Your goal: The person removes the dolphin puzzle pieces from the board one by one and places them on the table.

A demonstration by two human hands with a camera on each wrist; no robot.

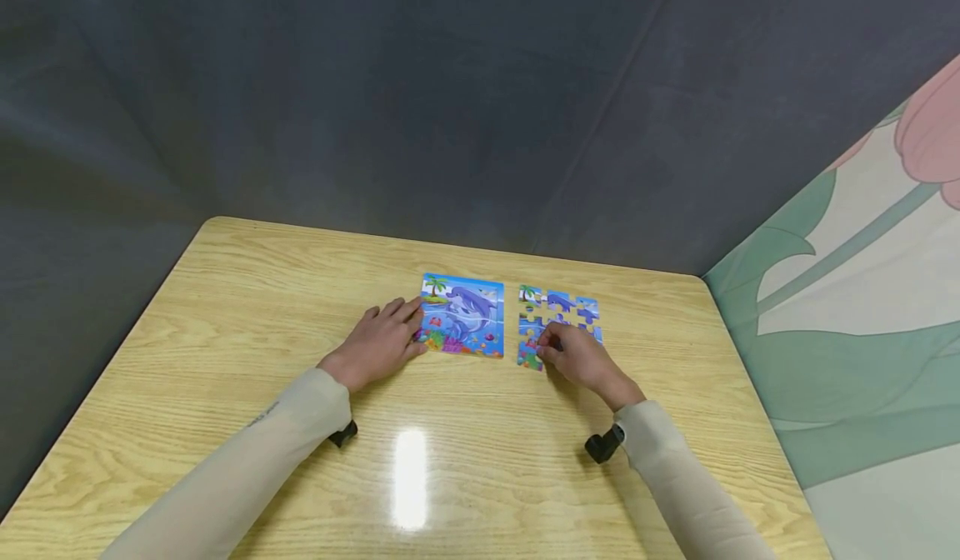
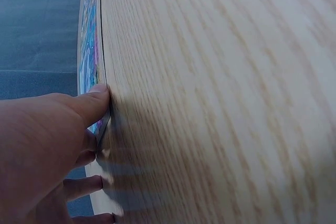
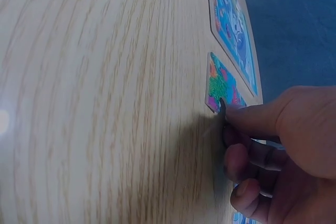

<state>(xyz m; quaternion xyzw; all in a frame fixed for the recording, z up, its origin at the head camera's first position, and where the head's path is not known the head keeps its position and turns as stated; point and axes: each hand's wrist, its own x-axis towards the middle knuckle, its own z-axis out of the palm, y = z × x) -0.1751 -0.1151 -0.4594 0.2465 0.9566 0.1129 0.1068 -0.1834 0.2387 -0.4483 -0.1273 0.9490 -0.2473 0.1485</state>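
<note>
A dolphin picture puzzle board (image 1: 463,314) lies flat on the wooden table. My left hand (image 1: 381,342) rests at its left edge with fingers spread and fairly straight; in the left wrist view the thumb (image 2: 95,100) touches the board's border. To the right of the board, loose jigsaw pieces (image 1: 558,300) are laid out in rows. My right hand (image 1: 581,356) is over the lower part of these pieces, pinching a thin puzzle piece (image 3: 223,109) between thumb and index finger, seen nearly edge-on. A green and pink corner piece (image 3: 217,85) lies just beside the fingertips. Several pieces are hidden under this hand.
The light wooden table (image 1: 480,460) reaches back to a dark cloth wall (image 1: 420,102). A flower-patterned panel (image 1: 862,293) stands along the right side. Small black wrist cameras (image 1: 603,443) hang below both sleeves.
</note>
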